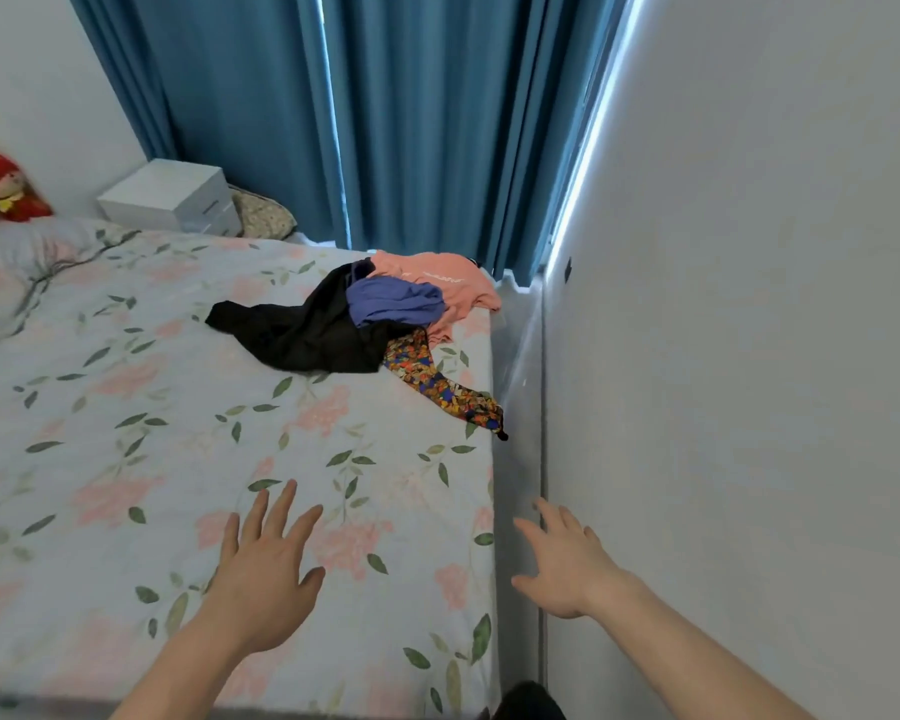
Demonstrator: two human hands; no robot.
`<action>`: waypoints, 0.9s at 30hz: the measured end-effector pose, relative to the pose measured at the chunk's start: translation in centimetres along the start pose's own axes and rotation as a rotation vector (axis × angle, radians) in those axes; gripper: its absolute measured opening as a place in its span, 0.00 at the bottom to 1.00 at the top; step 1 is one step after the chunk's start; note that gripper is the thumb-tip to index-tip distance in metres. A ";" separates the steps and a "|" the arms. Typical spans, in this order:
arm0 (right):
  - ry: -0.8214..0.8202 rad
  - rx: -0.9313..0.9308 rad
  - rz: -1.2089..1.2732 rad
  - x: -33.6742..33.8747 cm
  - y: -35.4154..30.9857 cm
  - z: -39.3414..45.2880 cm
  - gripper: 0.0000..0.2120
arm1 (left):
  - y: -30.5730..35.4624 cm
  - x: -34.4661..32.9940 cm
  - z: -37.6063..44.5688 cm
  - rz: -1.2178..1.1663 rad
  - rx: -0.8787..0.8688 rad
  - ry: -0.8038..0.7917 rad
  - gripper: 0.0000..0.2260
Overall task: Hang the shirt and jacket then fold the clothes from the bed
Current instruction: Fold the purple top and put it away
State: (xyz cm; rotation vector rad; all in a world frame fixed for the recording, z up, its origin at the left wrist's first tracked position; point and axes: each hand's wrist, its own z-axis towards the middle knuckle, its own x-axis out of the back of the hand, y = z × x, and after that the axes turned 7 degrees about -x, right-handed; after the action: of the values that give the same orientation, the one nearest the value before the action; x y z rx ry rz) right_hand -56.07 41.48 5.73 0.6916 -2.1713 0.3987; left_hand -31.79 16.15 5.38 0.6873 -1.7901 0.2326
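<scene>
Our left hand [266, 569] hovers over the bed [126, 459], fingers spread, holding nothing. Our right hand [567, 569] reaches past the bed's right edge, fingers apart, empty. The clothes [354, 314] lie heaped at the bed's far right corner.

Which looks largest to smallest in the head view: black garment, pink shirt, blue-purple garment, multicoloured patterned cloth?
1. Black garment
2. Pink shirt, partly covered, so unsure
3. Blue-purple garment and multicoloured patterned cloth look alike; not ranked.
</scene>
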 end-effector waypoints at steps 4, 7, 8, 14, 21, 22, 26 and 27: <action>-0.014 0.028 -0.052 0.9 -0.5 1.2 0.39 | 1.0 0.7 1.1 0.013 -0.020 0.012 0.31; -0.014 0.127 -0.109 4.4 -1.0 7.5 0.40 | 2.0 0.7 5.0 -0.039 0.035 0.062 0.31; -0.025 0.156 -0.128 5.6 -1.2 9.9 0.40 | 2.4 0.8 6.4 -0.061 0.059 0.077 0.31; -0.081 0.339 -0.255 13.2 -0.6 23.5 0.38 | 6.2 1.4 15.3 -0.123 0.248 0.040 0.31; -0.026 0.418 -0.277 21.6 2.3 34.3 0.40 | 11.8 6.8 26.2 -0.135 0.325 0.015 0.30; -0.040 0.411 -0.260 22.4 2.7 35.1 0.40 | 12.1 7.5 27.4 -0.137 0.325 0.020 0.30; -0.083 0.387 -0.280 25.2 3.8 38.3 0.40 | 12.2 9.7 30.8 -0.141 0.337 0.048 0.29; -0.083 0.381 -0.291 25.9 3.7 39.0 0.40 | 11.9 10.2 31.2 -0.141 0.348 0.061 0.29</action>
State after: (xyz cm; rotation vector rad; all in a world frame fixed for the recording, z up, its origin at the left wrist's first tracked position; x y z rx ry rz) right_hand -95.51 16.41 1.29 1.2359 -2.0471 0.6444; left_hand -65.52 7.32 6.58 1.0373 -1.6500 0.4711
